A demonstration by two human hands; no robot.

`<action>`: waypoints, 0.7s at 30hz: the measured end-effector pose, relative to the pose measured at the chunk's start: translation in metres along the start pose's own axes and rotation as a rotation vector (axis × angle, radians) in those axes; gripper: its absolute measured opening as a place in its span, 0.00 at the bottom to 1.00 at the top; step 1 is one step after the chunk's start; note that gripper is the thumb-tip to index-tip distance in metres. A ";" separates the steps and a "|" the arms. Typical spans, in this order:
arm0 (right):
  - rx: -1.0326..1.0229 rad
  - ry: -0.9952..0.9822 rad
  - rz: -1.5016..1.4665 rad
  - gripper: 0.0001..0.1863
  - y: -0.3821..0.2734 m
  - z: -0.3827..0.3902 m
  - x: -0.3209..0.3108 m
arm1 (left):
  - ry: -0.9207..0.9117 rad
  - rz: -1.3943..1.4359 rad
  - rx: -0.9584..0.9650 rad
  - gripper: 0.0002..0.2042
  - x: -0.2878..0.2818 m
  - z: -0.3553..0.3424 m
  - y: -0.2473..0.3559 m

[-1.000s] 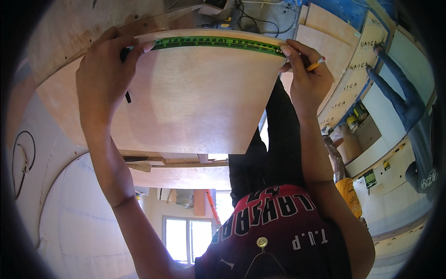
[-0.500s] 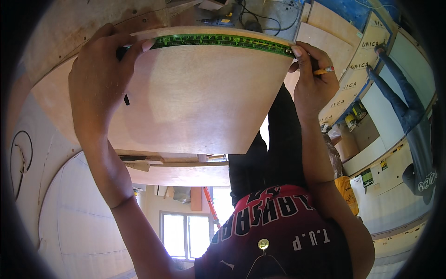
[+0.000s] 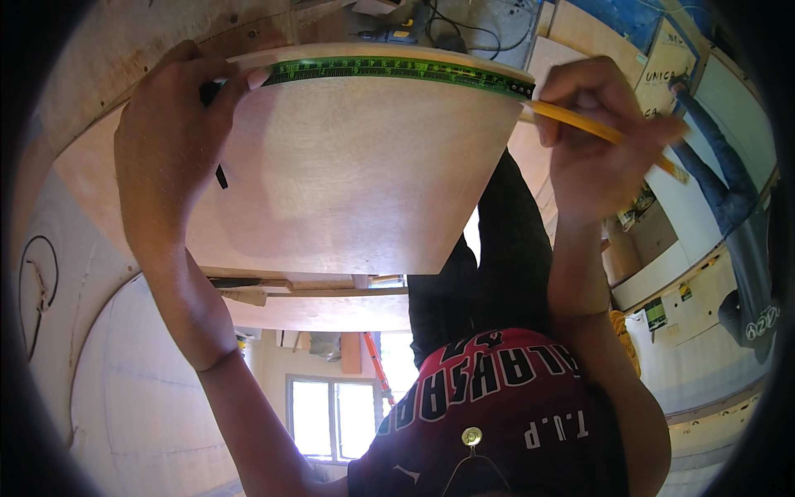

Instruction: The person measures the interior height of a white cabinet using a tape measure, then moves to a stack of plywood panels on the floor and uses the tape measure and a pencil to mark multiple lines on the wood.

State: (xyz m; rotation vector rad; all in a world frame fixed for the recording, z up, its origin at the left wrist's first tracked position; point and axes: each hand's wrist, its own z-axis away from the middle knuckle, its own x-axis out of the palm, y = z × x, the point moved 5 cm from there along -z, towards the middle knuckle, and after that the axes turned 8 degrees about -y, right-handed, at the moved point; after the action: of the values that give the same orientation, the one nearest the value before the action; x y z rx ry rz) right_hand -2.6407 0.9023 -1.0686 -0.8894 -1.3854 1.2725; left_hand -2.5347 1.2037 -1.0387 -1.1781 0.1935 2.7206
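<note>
A green tape measure (image 3: 389, 68) lies stretched along the far edge of a pale plywood board (image 3: 373, 174). My left hand (image 3: 170, 124) is closed on the tape at its left part, thumb pressed on the blade; the case is mostly hidden behind the fingers, and a dark strap or clip shows below the hand. By the board's right corner, my right hand (image 3: 592, 141) holds a yellow pencil (image 3: 580, 121), its point close to the metal end of the tape. Motion blurs the fingers of that hand.
Beyond the board, a power drill (image 3: 396, 35) and a black cable (image 3: 489, 37) lie on the floor. Plywood sheets (image 3: 580, 58) stand at the far right. Another person (image 3: 737, 207) works at right, arms stretched over a panel. A window (image 3: 333, 418) shows at the bottom.
My right hand has let go of the tape's end and moved right, turning the pencil so its point faces the board's corner. My left hand has shifted slightly left.
</note>
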 end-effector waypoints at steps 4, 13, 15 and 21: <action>-0.007 0.002 0.227 0.18 0.007 -0.016 0.036 | 0.032 0.010 0.032 0.15 0.002 -0.001 -0.001; -0.080 0.018 0.557 0.11 0.029 -0.014 0.049 | 0.030 0.068 0.030 0.18 0.012 0.000 -0.010; -0.092 0.029 0.586 0.11 0.030 -0.013 0.046 | 0.017 0.055 0.019 0.18 0.009 0.000 -0.005; -0.170 0.007 0.736 0.09 0.028 -0.014 0.051 | 0.006 0.001 0.004 0.19 0.009 -0.001 -0.002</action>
State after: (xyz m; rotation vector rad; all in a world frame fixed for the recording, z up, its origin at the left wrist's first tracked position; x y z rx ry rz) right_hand -2.6415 0.9588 -1.0869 -1.6133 -1.2057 1.6947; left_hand -2.5393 1.2066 -1.0460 -1.1854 0.2005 2.7168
